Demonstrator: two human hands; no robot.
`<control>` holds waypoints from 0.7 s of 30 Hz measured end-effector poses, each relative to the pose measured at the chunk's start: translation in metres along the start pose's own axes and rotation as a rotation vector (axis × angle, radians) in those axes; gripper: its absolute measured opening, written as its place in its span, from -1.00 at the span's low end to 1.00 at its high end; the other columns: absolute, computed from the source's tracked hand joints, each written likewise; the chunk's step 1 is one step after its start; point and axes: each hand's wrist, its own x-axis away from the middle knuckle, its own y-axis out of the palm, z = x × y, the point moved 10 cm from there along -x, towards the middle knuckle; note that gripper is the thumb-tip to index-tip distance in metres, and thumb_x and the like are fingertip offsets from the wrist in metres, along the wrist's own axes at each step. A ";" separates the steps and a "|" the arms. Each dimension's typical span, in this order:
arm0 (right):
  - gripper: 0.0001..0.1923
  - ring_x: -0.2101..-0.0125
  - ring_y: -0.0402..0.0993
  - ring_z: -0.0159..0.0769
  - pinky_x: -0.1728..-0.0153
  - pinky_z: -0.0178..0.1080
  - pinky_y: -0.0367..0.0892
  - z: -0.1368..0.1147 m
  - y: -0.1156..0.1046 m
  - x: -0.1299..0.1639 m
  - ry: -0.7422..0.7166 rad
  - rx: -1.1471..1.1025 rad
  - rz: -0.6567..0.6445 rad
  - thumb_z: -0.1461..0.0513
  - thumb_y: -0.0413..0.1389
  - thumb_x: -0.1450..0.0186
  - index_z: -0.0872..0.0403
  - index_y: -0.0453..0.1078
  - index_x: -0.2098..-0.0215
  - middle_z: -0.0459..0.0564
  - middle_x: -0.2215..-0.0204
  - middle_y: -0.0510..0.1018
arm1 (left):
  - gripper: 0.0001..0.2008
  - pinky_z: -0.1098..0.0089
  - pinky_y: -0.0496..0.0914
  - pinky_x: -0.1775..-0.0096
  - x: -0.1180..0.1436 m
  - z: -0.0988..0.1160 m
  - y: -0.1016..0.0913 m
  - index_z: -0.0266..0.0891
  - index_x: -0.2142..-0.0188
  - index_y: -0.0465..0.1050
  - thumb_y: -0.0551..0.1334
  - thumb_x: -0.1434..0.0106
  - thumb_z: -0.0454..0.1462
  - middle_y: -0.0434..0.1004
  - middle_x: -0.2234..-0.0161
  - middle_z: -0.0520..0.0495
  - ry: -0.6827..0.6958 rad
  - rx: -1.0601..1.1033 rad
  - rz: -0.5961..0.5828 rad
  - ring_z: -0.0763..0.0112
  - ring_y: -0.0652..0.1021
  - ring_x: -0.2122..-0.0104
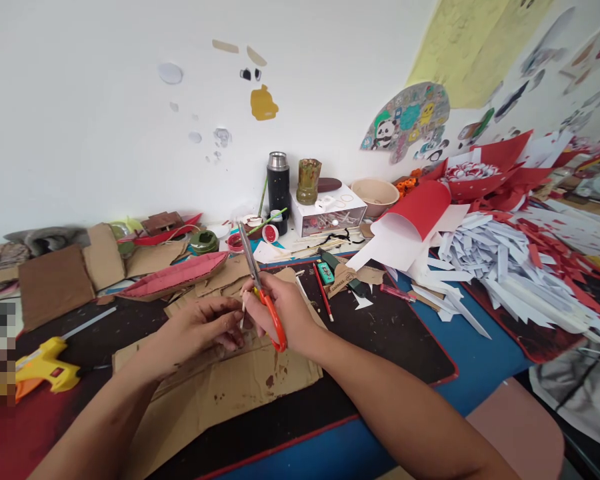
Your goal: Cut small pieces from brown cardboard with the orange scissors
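Observation:
My right hand (280, 310) grips orange-handled scissors (275, 320), their blades pointing up and away toward the back of the table. My left hand (200, 330) sits right beside it, fingertips pinching a small pale piece (243, 305) that is mostly hidden between the two hands. Both hands hover over a flat, stained sheet of brown cardboard (230, 390) on a dark mat (400, 340).
A yellow glue gun (45, 363) lies at the left. A red-lined cardboard boat shape (175, 277) sits behind the hands. A black flask (278, 181), a white box (330, 212) and a bowl (376, 195) stand at the back. Cut white and red paper strips (510, 267) pile at right.

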 end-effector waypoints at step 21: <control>-0.85 0.63 0.39 -0.40 0.59 -0.38 0.30 -0.011 -0.003 0.002 -0.045 0.096 0.011 0.19 0.27 -0.36 0.02 0.48 0.13 -0.21 0.53 0.48 | -0.41 0.13 0.48 -0.24 0.001 0.010 -0.004 -0.03 -0.17 0.66 0.16 -0.41 0.20 0.75 -0.07 -0.04 0.077 -0.290 0.158 0.01 0.66 -0.07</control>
